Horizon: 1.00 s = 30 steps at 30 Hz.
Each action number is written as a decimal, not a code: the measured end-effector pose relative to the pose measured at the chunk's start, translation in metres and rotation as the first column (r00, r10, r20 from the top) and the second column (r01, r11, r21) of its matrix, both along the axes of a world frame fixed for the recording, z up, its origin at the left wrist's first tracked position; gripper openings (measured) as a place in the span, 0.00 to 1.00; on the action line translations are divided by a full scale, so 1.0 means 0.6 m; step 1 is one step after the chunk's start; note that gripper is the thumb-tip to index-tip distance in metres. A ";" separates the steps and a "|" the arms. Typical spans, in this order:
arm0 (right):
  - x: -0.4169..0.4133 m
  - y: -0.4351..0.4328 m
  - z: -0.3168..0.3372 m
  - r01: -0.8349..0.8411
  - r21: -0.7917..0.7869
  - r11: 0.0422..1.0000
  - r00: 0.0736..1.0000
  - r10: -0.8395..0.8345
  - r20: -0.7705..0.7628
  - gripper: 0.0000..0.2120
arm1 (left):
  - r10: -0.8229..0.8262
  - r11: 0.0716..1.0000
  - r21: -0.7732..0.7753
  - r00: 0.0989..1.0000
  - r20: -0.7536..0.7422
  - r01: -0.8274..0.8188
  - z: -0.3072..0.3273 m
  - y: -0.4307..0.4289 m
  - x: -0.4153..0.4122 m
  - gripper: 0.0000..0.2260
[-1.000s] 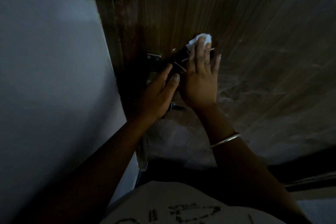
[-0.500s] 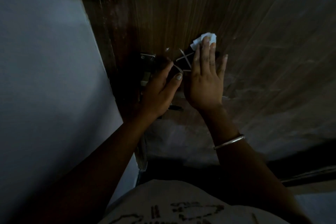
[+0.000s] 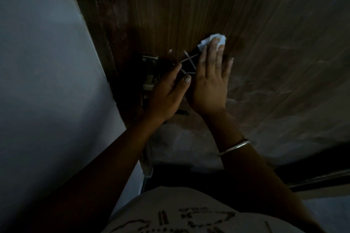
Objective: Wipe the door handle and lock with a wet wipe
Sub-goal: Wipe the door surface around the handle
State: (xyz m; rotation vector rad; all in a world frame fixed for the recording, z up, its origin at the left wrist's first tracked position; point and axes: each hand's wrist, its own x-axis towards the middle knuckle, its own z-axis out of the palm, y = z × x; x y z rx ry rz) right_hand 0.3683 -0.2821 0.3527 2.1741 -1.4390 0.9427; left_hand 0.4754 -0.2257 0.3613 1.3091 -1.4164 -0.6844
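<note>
Pressing a white wipe [image 3: 212, 42] flat against the dark wood door [image 3: 189, 5] under the fingertips of the right hand [image 3: 210, 83], fingers extended and close together, wipe pinned rather than pinched, at the far end of the black handle [image 3: 189, 62]. Left hand [image 3: 166, 96] cupped loosely over the lock body just beside the metal latch plate [image 3: 150, 70] on the door edge, fingers curved; whether closed on any part, not discernible in the dim light. Wipe judged light, limp and damp: prone to bunching and sliding out from under flat fingers, best folded into a pad and wrapped around the handle between thumb and fingers. Handle and lock judged rigid, fixed and smooth, the handle probably turning under pressure, hence the bracing left hand. Thin pale edges on the handle suggest glossy faces, slick when wet. Bangle [image 3: 233, 146] on right wrist.
</note>
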 end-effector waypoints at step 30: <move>-0.035 -0.012 -0.060 -0.011 0.008 1.000 0.999 0.012 -0.047 0.32 | 0.047 0.999 -0.012 0.965 0.257 -0.045 -0.027 -0.004 -0.013 0.31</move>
